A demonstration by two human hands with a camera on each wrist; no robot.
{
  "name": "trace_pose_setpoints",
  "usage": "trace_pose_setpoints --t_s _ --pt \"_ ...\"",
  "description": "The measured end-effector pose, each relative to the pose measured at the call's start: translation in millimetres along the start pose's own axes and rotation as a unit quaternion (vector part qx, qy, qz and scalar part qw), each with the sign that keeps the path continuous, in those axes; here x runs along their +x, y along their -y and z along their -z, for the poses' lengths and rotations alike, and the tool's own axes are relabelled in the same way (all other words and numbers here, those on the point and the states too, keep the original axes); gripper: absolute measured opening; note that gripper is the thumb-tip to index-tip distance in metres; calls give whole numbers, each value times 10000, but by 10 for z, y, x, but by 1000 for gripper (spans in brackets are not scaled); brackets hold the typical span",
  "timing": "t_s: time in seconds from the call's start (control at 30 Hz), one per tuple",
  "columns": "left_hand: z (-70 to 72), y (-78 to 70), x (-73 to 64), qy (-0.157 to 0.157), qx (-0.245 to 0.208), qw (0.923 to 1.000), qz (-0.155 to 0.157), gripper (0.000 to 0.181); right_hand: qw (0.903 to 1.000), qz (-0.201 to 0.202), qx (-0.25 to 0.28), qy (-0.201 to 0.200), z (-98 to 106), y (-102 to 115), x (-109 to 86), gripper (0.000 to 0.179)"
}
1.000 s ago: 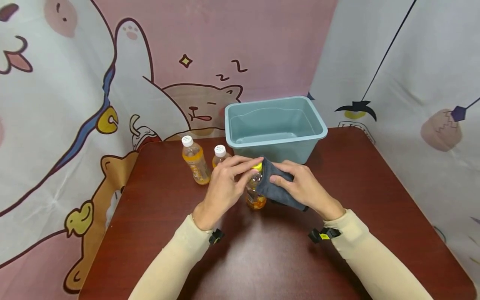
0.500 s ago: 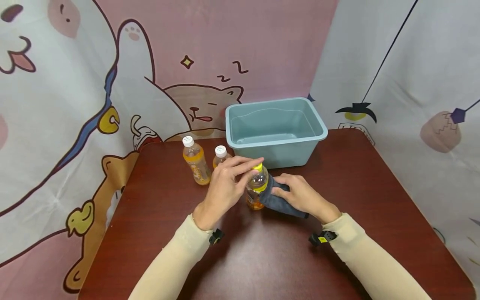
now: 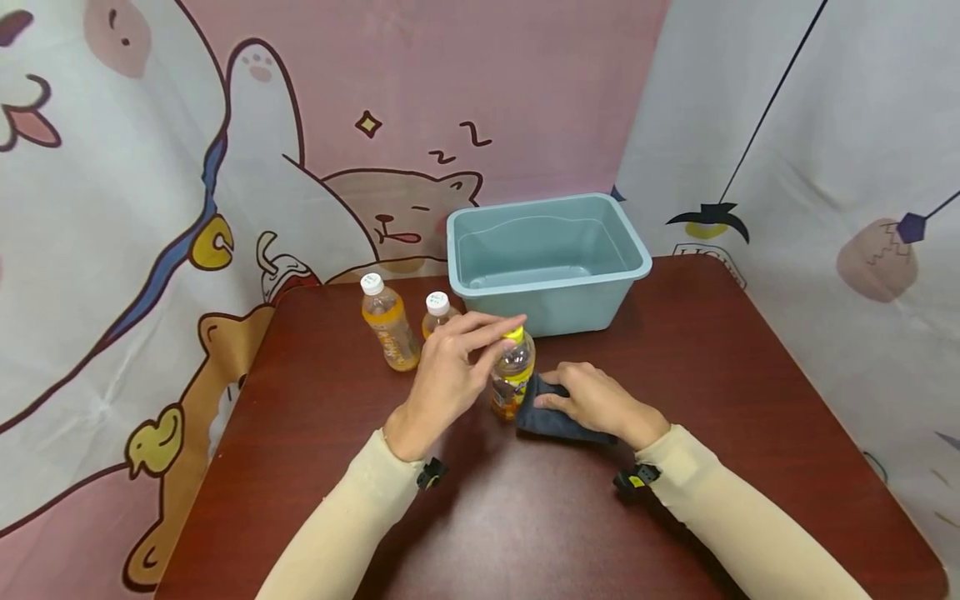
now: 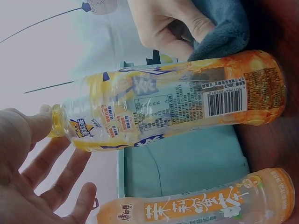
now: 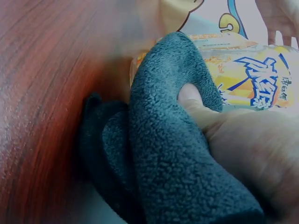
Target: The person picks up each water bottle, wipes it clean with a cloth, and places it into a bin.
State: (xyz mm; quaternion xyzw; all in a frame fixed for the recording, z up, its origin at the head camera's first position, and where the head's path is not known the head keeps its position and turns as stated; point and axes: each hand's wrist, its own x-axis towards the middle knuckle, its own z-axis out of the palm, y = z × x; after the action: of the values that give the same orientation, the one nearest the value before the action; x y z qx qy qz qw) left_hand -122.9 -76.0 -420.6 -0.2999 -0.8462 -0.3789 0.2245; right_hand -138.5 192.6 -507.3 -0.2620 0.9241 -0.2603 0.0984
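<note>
Toward the far edge of the table (image 3: 757,400), just in front of the tub (image 3: 577,310), the bottle (image 3: 514,379) stood upright. I had the left hand (image 3: 452,357) pinching its yellow cap (image 3: 514,334), the right hand (image 3: 600,402) gripping the folded cloth (image 3: 557,425) against its lower side. My judgement: a steady cap and light, even pressure, cloth laid flat to the curve, would serve best. Materials: bottle thin, clear plastic, glossy printed label; cloth dark grey, short-napped, soft; tub smooth, round-cornered; tabletop reddish-brown, wood-grained, slightly shiny.
</note>
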Motion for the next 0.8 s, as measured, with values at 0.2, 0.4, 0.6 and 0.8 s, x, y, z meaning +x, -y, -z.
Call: trace_pose_setpoints --t_s 0.2,0.4,0.6,0.8 --pt "4 22 -15 10 5 10000 5 37 9999 -61 59 57 1 14 10 50" --pt "13 20 -14 2 3 10000 2 37 9993 151 321 -75 3 -7 5 45" --pt "13 30 -12 -27 11 10000 -8 37 9977 310 500 -330 13 -17 -12 47" --pt "16 35 -16 -23 9 10000 -18 38 9938 550 663 -700 7 -31 -12 42"
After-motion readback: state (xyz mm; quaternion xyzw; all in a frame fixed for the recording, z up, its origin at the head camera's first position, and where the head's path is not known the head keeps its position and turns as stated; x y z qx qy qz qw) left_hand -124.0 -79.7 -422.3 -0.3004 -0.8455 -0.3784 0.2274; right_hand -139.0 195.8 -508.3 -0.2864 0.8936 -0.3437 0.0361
